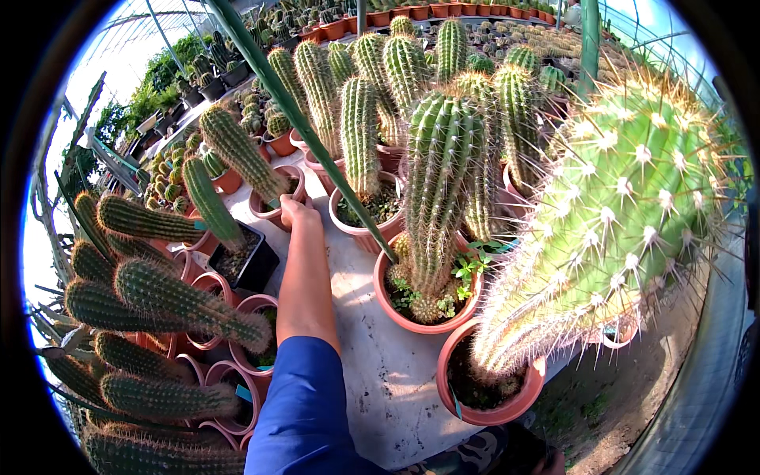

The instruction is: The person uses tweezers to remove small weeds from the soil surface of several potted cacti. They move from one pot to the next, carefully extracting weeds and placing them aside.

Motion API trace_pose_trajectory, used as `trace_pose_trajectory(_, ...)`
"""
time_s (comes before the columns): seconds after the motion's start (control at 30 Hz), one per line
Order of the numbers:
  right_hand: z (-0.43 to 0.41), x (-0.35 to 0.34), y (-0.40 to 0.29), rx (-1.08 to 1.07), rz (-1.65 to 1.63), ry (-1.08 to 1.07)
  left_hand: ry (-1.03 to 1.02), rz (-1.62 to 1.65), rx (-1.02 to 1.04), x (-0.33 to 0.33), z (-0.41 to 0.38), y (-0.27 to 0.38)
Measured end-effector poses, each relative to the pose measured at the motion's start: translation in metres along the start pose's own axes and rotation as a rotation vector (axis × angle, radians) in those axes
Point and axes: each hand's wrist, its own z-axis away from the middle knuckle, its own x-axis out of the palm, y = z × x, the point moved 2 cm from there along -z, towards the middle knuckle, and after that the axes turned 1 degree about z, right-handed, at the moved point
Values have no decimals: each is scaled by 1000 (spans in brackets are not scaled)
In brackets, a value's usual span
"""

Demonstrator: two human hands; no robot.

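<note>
My left hand (297,211) reaches far across the table and grips the rim of a terracotta-coloured pot (270,217). A tall, ribbed columnar cactus (243,151) leans to the left out of that pot. Just left of my forearm stands a square black pot (252,267) with a slimmer green cactus (208,199). To the right of the hand is another round pot (374,228) holding an upright cactus (360,130). What looks like part of my right hand (552,464) shows dimly at the bottom edge; its fingers cannot be made out.
A large spiny cactus (617,196) looms close on the right, its pot (493,409) at the table's front edge. A green pole (297,122) slants down into a cactus pot (415,323). Several potted cacti (178,297) crowd the left of the white tabletop (380,356).
</note>
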Motion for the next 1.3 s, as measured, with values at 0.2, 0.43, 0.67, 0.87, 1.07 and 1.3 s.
trace_pose_trajectory(0.2, 1, 9, 1, -19, 21, 39, 79, 7, -21, 17, -23, 1)
trace_pose_trajectory(0.43, -2, 19, 5, -45, 55, 5, 73, 37, 75, 24, -52, 19)
trace_pose_trajectory(0.67, -3, 18, -2, -19, 37, -31, 38, 50, 52, 39, -69, 11)
trace_pose_trajectory(0.87, -6, 9, -13, 31, 58, -84, 57, 37, 50, 47, -69, 19)
trace_pose_trajectory(1.07, -5, 17, -5, 48, 40, -128, 76, 73, 100, 51, -96, 22)
trace_pose_trajectory(1.3, -9, 7, -19, 74, 48, -137, 59, 46, 41, 58, -114, 24)
